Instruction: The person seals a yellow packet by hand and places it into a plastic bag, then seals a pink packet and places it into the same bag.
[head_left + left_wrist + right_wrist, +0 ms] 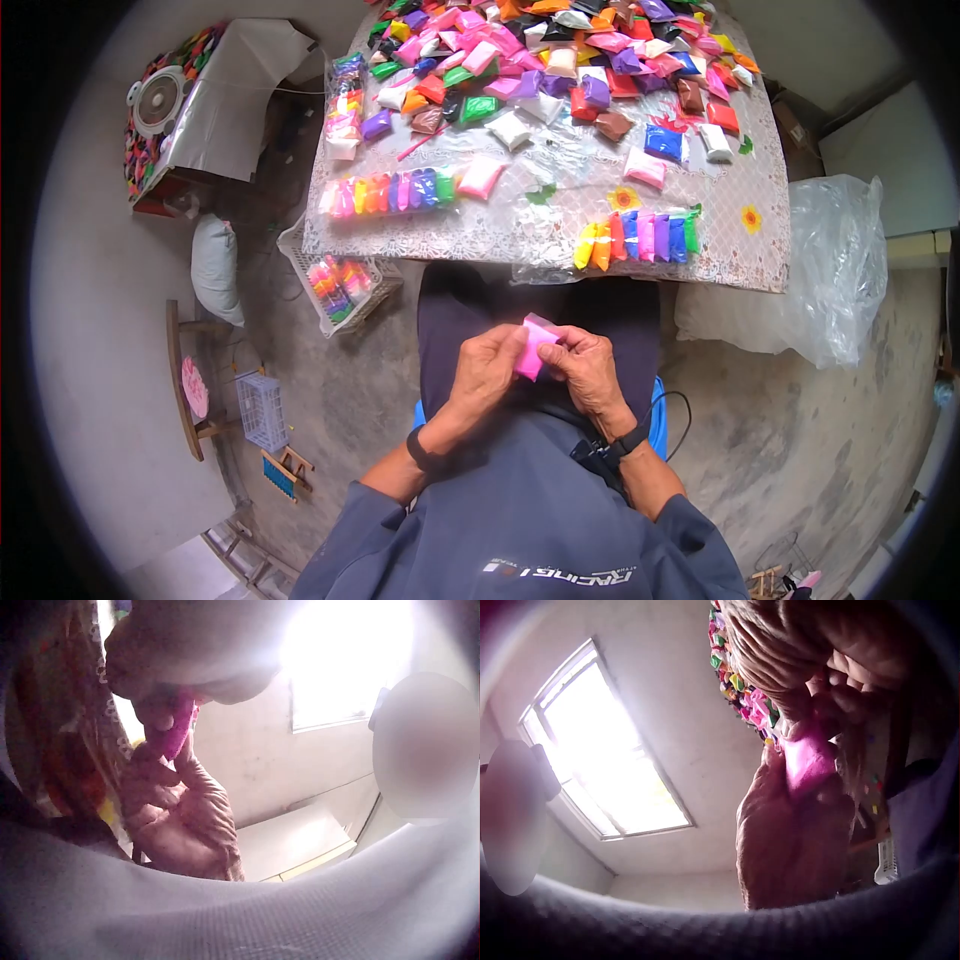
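A small pink clear-wrapped packet (532, 356) is held over the lap, in front of the table edge. My left hand (485, 368) pinches its left side, and my right hand (590, 372) pinches its right side with the thumb across the front. In the left wrist view the pink packet (178, 731) shows between both hands' fingers. The right wrist view has the pink packet (808, 763) lit from behind, its edges covered by fingertips.
On the lace-covered table (400, 235) lies a heap of coloured packets (520, 60). Rows of packets in clear wrap (390, 192) and a rainbow row (640, 238) lie nearer. A white basket (370, 300) stands left; a large clear plastic bag (830, 270) sits right.
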Available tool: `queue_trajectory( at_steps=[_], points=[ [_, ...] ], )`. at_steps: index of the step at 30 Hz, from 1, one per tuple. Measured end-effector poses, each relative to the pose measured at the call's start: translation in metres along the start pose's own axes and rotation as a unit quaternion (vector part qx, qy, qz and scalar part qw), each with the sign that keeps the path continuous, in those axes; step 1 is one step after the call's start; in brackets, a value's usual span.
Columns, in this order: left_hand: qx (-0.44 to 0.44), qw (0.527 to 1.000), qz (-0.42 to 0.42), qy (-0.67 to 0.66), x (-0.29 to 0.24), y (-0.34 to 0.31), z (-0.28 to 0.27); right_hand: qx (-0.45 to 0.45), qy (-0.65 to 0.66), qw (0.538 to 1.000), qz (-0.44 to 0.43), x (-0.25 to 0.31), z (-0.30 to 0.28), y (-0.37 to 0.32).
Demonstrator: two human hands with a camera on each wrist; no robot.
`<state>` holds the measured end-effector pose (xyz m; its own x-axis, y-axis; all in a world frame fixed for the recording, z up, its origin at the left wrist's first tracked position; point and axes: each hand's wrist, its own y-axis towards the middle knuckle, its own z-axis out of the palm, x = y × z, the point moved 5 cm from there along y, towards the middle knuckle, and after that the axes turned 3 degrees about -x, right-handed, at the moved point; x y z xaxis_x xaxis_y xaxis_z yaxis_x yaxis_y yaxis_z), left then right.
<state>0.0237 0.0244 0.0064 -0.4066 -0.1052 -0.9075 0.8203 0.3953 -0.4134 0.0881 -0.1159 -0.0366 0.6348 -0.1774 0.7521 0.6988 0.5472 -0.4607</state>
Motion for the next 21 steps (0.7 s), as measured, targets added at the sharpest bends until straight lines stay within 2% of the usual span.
queue_trajectory(
  at_steps=[2,5,15,17,21],
  points=[
    [-0.001,0.999,0.026,-0.040,-0.006,-0.002,0.007,-0.003,0.010,1.000,-0.001,0.002,-0.001,0.000],
    [-0.007,0.998,0.065,-0.007,-0.004,-0.004,0.009,-0.010,0.027,1.000,0.001,0.003,-0.001,0.000],
    [-0.048,0.997,0.053,0.030,0.001,0.001,-0.001,0.010,0.024,1.000,0.009,-0.001,-0.001,0.001],
    [-0.011,0.996,0.061,0.060,-0.006,0.002,-0.002,0.019,0.008,1.000,0.000,0.003,-0.002,0.002],
    [0.009,0.996,0.063,0.060,-0.006,0.004,-0.004,0.036,-0.029,0.999,-0.028,0.013,0.003,-0.001]
  ],
)
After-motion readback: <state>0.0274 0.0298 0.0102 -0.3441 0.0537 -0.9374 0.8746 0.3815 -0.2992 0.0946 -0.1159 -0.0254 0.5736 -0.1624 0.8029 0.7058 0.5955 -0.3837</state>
